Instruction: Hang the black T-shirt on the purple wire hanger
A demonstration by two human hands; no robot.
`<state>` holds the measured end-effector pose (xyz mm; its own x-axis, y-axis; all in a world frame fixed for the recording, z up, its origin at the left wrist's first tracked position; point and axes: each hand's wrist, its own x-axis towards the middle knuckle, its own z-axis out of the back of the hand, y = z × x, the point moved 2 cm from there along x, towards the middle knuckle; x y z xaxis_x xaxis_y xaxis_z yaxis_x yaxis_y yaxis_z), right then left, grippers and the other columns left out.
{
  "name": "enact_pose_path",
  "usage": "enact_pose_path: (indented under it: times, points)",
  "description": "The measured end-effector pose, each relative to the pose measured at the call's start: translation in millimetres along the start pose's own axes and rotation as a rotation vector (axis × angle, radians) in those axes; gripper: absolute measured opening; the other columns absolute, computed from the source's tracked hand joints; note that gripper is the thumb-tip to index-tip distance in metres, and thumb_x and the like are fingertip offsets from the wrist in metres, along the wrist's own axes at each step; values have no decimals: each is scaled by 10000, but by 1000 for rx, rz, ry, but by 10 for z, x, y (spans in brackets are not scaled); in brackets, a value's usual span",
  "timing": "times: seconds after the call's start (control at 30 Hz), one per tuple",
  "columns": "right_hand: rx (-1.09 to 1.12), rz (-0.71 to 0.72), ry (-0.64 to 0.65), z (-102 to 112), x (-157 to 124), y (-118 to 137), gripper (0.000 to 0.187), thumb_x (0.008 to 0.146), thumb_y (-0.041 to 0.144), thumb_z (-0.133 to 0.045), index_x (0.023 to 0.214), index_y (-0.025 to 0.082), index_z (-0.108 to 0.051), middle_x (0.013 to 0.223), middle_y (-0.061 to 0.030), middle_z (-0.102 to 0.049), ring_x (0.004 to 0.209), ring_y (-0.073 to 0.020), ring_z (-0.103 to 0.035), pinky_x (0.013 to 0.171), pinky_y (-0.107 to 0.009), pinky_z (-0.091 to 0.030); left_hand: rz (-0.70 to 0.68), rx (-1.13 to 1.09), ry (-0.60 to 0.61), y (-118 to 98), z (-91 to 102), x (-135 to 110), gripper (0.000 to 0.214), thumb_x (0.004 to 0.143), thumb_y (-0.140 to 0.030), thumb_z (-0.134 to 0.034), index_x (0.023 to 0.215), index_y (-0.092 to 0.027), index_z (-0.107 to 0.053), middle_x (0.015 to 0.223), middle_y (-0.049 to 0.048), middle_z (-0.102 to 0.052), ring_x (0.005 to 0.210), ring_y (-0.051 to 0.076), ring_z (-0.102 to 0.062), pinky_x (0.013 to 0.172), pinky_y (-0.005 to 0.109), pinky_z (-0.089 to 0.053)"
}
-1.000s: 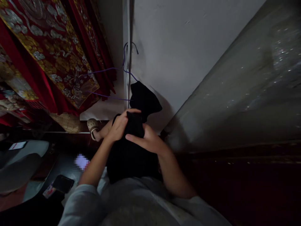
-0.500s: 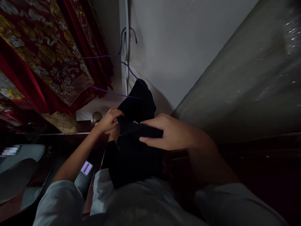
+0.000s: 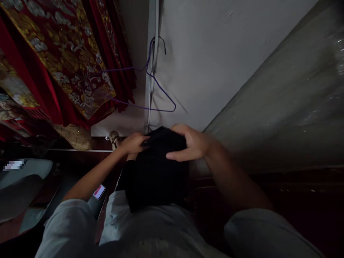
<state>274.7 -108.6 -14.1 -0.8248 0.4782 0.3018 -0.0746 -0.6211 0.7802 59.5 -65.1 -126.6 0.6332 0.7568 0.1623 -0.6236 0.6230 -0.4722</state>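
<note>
A dark, nearly black garment (image 3: 161, 172) lies bunched across my lap, its folds hard to make out in the dim light. My left hand (image 3: 135, 143) pinches its upper left edge. At the upper right edge my right hand (image 3: 192, 143) grips the cloth, thumb in front and fingers behind. Just above both hands a purple wire hanger (image 3: 156, 110) hangs bare from a grey strip (image 3: 154, 53) on the wall, apart from the garment.
Red cloth with gold and silver embroidery (image 3: 75, 61) hangs at upper left. Below it are a tan quilted bag (image 3: 76, 138) and a beige clog (image 3: 114, 137). A lit phone (image 3: 99, 192) lies left of my legs. A large plastic-wrapped panel (image 3: 282, 114) leans at right.
The garment has come down off the hanger's right end toward my lap, leaving the whole wire showing. Both hands keep hold of the cloth, and the view has shifted slightly.
</note>
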Motion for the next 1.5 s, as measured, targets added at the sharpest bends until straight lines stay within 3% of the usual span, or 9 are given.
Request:
enact_pose_path:
  times: [0.1, 0.27, 0.47, 0.67, 0.9, 1.07, 1.23, 1.4, 1.5]
  points:
    - [-160, -21, -162, 206, 64, -138, 122, 740, 199, -680, 855, 168, -708, 768, -9, -694, 699, -148, -627, 671, -251, -493, -35, 31, 62, 40, 33, -177, 150, 942, -314, -641, 925, -181, -707, 866, 57, -710, 845, 206, -666, 813, 318, -540]
    - [-267, -1, -744, 438, 660, -952, 447, 734, 104, -540, 1144, 183, -699, 1154, -67, -735, 1091, -223, -669, 969, -342, -519, 109, 166, 100, 51, 405, -495, 174, 989, -291, -582, 984, -155, -690, 842, 75, -713, 737, 194, -665, 705, 299, -494]
    - [-188, -466, -786, 571, 840, -1743, 252, 796, 152, -522, 971, 196, -698, 972, -94, -747, 991, -272, -672, 929, -397, -513, 312, 327, 53, 187, 951, -612, 178, 956, -340, -596, 956, -206, -713, 888, 76, -753, 812, 242, -707, 745, 322, -495]
    - [-298, -438, -766, 634, 338, -1446, 118, 689, 182, -530, 672, 179, -647, 643, -26, -587, 687, -207, -587, 661, -311, -403, 484, 483, 85, 517, 1059, -496, 207, 913, -317, -562, 941, -206, -735, 976, 131, -745, 964, 310, -689, 867, 427, -537]
    - [-251, -467, -836, 808, -10, -1137, 204, 698, 270, -601, 559, 213, -463, 559, 15, -384, 589, -139, -411, 557, -280, -299, 122, 451, -302, -41, 1350, -158, 141, 858, -267, -591, 885, -186, -702, 1574, 96, -506, 1519, 454, -252, 1185, 732, -227]
    - [-74, -299, -676, 479, 139, -1043, 17, 716, 206, -570, 701, 204, -565, 682, -8, -554, 728, -184, -552, 721, -324, -468, 19, 172, -406, -297, 1434, 207, 254, 860, -191, -477, 996, -175, -692, 1494, 95, -576, 1496, 361, -404, 1234, 599, -323]
    - [-66, -129, -452, 354, 182, -842, 523, 762, 146, -587, 1275, 195, -674, 936, -23, -711, 843, -185, -654, 829, -333, -517, 63, 196, -710, -74, 1577, 442, 404, 927, -131, -419, 1274, -197, -615, 1158, 84, -716, 1167, 224, -661, 1123, 417, -477]
    - [-45, -254, -919, 854, -119, -700, 954, 729, 45, -728, 1611, 188, -394, 844, -17, -728, 661, -154, -621, 676, -300, -484, 99, 330, -577, 117, 1806, 458, 367, 901, -95, -425, 1133, -166, -700, 1043, 100, -718, 1007, 232, -673, 1022, 408, -515]
    - [159, -484, -1038, 1200, -291, -647, 779, 738, 11, -785, 1483, 66, -565, 741, -58, -725, 613, -140, -619, 665, -322, -473, 80, 372, -521, 100, 1881, 461, 336, 900, -99, -430, 1086, -166, -701, 1051, 105, -700, 1017, 245, -661, 1026, 424, -511]
